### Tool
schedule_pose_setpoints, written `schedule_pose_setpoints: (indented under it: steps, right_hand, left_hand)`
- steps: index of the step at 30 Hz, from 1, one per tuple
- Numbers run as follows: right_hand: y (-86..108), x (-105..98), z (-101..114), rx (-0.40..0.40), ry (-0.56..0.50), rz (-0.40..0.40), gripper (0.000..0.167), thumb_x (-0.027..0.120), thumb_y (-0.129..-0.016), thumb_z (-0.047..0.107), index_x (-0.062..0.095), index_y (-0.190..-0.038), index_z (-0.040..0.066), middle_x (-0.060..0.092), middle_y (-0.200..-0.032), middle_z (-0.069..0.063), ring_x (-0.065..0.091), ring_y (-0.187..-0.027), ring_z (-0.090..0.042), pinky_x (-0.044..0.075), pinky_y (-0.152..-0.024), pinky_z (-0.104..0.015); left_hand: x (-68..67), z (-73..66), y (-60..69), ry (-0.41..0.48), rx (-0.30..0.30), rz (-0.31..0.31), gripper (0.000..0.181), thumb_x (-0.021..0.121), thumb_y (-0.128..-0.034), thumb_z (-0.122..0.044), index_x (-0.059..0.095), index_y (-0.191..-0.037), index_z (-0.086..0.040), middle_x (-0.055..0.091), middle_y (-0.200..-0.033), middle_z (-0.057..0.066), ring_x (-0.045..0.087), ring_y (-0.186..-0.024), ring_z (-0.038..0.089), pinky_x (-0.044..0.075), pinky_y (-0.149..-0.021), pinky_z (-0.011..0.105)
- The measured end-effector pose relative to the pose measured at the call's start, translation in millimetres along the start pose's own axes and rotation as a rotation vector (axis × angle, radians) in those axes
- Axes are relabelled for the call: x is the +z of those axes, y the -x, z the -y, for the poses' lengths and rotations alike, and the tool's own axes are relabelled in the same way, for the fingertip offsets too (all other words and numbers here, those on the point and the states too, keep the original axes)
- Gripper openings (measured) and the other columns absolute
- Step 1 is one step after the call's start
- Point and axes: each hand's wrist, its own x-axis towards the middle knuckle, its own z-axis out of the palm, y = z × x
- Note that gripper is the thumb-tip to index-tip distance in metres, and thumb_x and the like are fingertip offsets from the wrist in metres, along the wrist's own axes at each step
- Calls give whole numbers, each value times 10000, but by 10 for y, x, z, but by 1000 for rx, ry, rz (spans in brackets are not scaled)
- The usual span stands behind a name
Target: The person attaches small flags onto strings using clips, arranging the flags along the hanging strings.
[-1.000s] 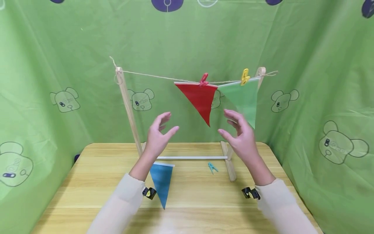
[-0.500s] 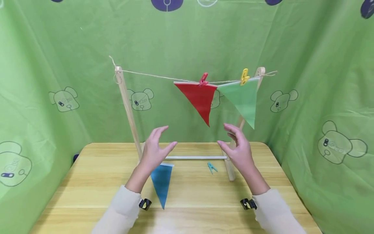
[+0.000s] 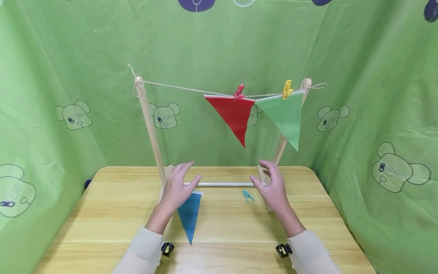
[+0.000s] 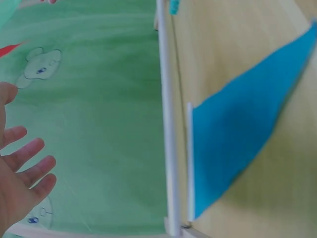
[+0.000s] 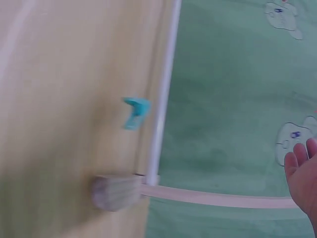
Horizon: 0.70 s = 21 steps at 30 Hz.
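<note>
My left hand (image 3: 178,186) hovers above the upper left part of a blue triangular flag (image 3: 190,217), fingers spread and holding nothing. The flag lies on the table with its white-edged side away from me, partly hidden by that hand. Over to the right, my right hand (image 3: 273,187) is in the air with relaxed fingers, nearest to a teal clothespin (image 3: 248,196) on the table. On the string (image 3: 178,87) hang a red flag (image 3: 234,116), held by a red clothespin (image 3: 239,92), and a light green flag (image 3: 285,116), held by a yellow clothespin (image 3: 287,90).
A wooden stand carries the string between its left post (image 3: 149,125) and right post (image 3: 280,150). A white rod (image 3: 224,184) joins the feet low down. The wooden table (image 3: 232,247) is enclosed by green printed cloth (image 3: 219,45).
Both hands have come down from beneath the hanging flags towards the table, and drawn slightly left. The flags and clothespins have stayed where they were.
</note>
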Motion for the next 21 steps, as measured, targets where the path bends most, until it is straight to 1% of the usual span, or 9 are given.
schedule_pose_setpoints:
  steps: [2,4,6,12,14,17,21]
  right_hand:
    - [64,47,-71,37,7,14,629,799,-899,100,496,-1447,37,534,-1429,-136,514,-1316,-284,457,-1131,-366]
    - [124,93,-144,69,7,30,642,799,-900,102,479,-1452,29,522,-1428,-154,511,-1318,-320,456,-1126,-451]
    - [187,135,-218,101,12,53,649,799,-901,104,466,-1453,23,508,-1427,-165,506,-1319,-341,449,-1123,-494]
    - [334,223,-375,175,42,98,696,819,-874,82,440,-1450,-13,489,-1417,-204,496,-1315,-376,437,-1130,-522]
    - [359,242,-409,192,37,102,706,825,-869,81,437,-1452,-11,479,-1420,-216,490,-1315,-393,432,-1133,-538]
    - [384,271,-454,227,36,125,700,814,-891,124,428,-1463,12,468,-1427,-213,481,-1325,-402,421,-1148,-545]
    - [431,303,-521,283,50,176,723,805,-910,198,411,-1491,24,461,-1450,-225,482,-1342,-436,421,-1155,-560]
  left_hand:
    - [34,63,42,-7,-14,-8,544,763,-940,-324,618,-1394,-63,639,-1364,160,597,-1280,354,510,-1069,530]
    - [75,133,87,-14,-30,-11,531,771,-933,-317,630,-1374,-56,650,-1346,160,606,-1265,354,512,-1066,526]
    - [115,210,136,-13,-58,-7,508,776,-931,-301,638,-1358,-61,659,-1330,150,611,-1259,348,513,-1065,521]
    - [204,424,266,-2,-159,31,512,771,-936,-282,622,-1373,-61,649,-1353,143,596,-1293,355,496,-1085,536]
    - [218,478,293,-3,-191,47,525,761,-944,-295,612,-1388,-58,639,-1369,147,584,-1308,363,488,-1092,545]
    - [243,553,319,-8,-234,62,528,755,-950,-307,607,-1394,-62,628,-1385,148,570,-1323,366,478,-1102,552]
    - [273,619,340,-21,-249,70,535,768,-938,-293,607,-1383,-44,621,-1387,174,560,-1319,385,472,-1100,565]
